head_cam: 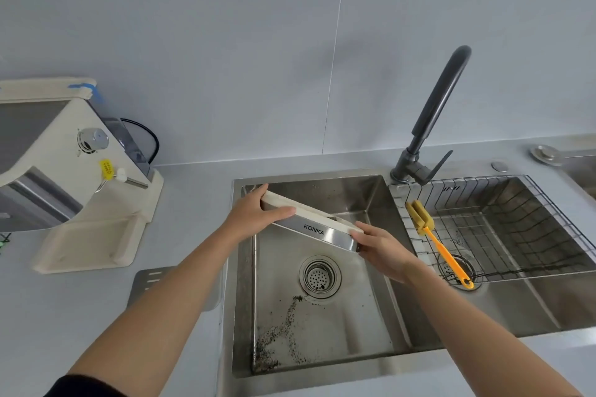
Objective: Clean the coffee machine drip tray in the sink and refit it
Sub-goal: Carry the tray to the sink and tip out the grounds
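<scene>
The drip tray point(314, 226), cream with a steel front marked KONKA, is held tilted above the left sink basin point(322, 325). My left hand point(258, 213) grips its upper left end and my right hand point(380, 248) grips its lower right end. Dark coffee grounds lie scattered on the basin floor near the drain point(320, 275). The cream coffee machine point(71, 171) stands on the counter at the left, its base slot bare.
A dark faucet point(432, 126) rises behind the divider between the basins. The right basin holds a wire basket point(503, 229) with a yellow sponge brush point(435, 242). A slotted steel plate point(151, 280) lies on the counter left of the sink.
</scene>
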`<state>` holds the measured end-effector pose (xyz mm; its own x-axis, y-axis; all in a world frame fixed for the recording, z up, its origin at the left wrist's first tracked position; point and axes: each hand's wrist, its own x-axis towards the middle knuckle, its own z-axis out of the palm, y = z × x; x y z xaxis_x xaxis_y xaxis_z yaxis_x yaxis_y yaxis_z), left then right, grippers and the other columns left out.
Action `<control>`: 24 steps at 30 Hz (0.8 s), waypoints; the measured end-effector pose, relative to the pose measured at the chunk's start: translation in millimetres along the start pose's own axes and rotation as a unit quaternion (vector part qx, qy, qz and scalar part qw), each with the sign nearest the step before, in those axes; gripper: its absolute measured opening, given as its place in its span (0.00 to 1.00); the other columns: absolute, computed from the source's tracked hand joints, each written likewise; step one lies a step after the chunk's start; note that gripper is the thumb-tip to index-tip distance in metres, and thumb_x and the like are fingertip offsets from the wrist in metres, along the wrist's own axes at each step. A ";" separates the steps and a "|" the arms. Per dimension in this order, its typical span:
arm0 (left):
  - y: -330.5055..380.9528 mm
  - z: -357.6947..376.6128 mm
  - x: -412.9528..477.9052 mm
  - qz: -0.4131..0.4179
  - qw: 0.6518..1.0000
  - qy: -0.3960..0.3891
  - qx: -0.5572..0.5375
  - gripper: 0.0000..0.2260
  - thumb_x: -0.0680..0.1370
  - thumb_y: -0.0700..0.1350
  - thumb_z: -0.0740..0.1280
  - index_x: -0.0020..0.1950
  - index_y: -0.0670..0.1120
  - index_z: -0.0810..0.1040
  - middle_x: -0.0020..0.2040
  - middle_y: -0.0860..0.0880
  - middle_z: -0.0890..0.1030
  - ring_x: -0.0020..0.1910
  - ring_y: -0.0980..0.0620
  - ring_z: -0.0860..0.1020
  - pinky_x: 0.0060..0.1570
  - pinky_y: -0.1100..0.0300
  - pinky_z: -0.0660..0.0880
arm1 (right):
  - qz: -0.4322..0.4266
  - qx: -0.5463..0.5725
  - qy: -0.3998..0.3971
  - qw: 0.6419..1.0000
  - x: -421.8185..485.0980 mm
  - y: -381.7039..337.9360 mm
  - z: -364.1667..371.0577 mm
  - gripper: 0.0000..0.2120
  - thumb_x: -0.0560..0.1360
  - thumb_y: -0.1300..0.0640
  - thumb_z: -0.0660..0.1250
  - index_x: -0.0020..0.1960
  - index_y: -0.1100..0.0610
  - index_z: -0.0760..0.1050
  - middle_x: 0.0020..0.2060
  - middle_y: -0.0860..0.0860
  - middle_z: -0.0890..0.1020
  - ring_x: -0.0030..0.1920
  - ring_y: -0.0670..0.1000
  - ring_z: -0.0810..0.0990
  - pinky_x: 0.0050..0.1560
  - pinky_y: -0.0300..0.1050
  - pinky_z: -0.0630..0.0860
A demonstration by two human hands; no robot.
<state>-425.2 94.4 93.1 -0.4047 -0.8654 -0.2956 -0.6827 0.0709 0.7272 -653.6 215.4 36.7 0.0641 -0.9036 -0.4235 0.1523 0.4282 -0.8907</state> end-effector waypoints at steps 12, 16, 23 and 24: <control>2.1 19.3 8.9 -0.120 0.992 0.004 -0.022 0.33 0.69 0.66 0.64 0.60 0.40 0.73 0.57 0.43 0.77 0.55 0.46 0.75 0.50 0.55 0.70 | 0.100 -0.075 0.120 0.985 12.7 3.4 10.6 0.18 0.79 0.44 0.50 0.44 0.51 0.75 0.36 0.50 0.75 0.40 0.46 0.73 0.49 0.41 0.73; 3.5 34.3 8.3 -0.176 0.983 0.002 -0.055 0.38 0.69 0.66 0.64 0.66 0.38 0.68 0.65 0.42 0.72 0.63 0.43 0.72 0.57 0.53 0.70 | 0.137 -0.100 0.145 0.975 11.1 7.3 10.8 0.22 0.79 0.41 0.46 0.44 0.52 0.74 0.36 0.52 0.77 0.42 0.49 0.75 0.58 0.48 0.73; 10.9 45.0 5.5 -0.196 0.979 0.003 -0.063 0.39 0.71 0.65 0.62 0.71 0.39 0.63 0.70 0.42 0.68 0.67 0.42 0.69 0.59 0.53 0.68 | 0.161 -0.134 0.196 0.958 13.9 4.3 8.8 0.26 0.78 0.40 0.45 0.54 0.57 0.73 0.44 0.56 0.76 0.50 0.55 0.76 0.62 0.53 0.73; 12.9 45.0 5.7 -0.189 0.980 0.005 -0.062 0.38 0.71 0.65 0.62 0.71 0.38 0.63 0.70 0.42 0.68 0.67 0.42 0.69 0.58 0.54 0.68 | 0.153 -0.140 0.203 0.957 13.1 0.8 8.7 0.26 0.78 0.40 0.45 0.54 0.57 0.73 0.45 0.57 0.76 0.51 0.55 0.76 0.62 0.54 0.73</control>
<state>-463.7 112.6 73.0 -0.1302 -0.8230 -0.5529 -0.7040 -0.3159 0.6361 -644.0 203.9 31.8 -0.3328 -0.6826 -0.6506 -0.0863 0.7091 -0.6998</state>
